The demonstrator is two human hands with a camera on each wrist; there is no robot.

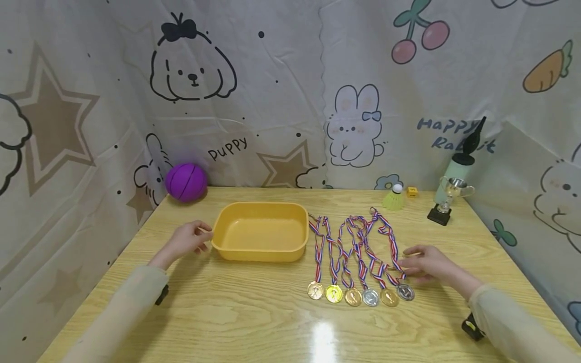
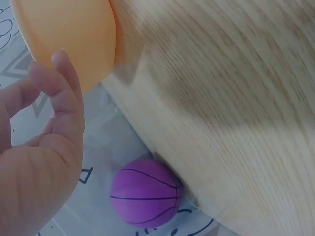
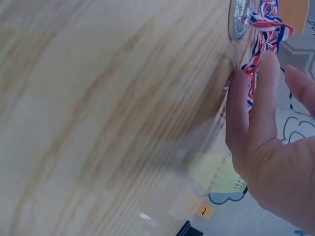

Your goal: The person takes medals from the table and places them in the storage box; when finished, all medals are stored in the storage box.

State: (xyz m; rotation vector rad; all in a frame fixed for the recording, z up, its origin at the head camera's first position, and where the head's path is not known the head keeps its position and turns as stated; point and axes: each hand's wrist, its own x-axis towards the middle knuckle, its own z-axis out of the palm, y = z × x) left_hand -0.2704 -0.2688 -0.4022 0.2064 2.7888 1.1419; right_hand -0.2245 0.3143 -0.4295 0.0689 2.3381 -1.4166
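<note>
From the head view I take the yellow tray (image 1: 260, 231) as my landmark. My left hand (image 1: 187, 241) lies just left of it, fingers loosely curled by its rim and holding nothing. Right of the tray six medals (image 1: 360, 295) lie in a row, ribbons running away from me. My right hand (image 1: 428, 264) rests at the far end of that row, fingers relaxed beside the silver medal (image 1: 405, 291) and its ribbon; this hand is much the nearer. The wooden table (image 1: 254, 322) has cartoon-print cloth walls around it.

Left wrist: relaxed fingers (image 2: 66, 93) close to the tray wall (image 2: 74, 34), a purple ball (image 2: 145, 192) behind.

Right wrist: straight fingertips (image 3: 263, 83) on the striped ribbon (image 3: 263, 19), nothing gripped; the medal disc (image 3: 239, 19) lies beyond them.
</note>
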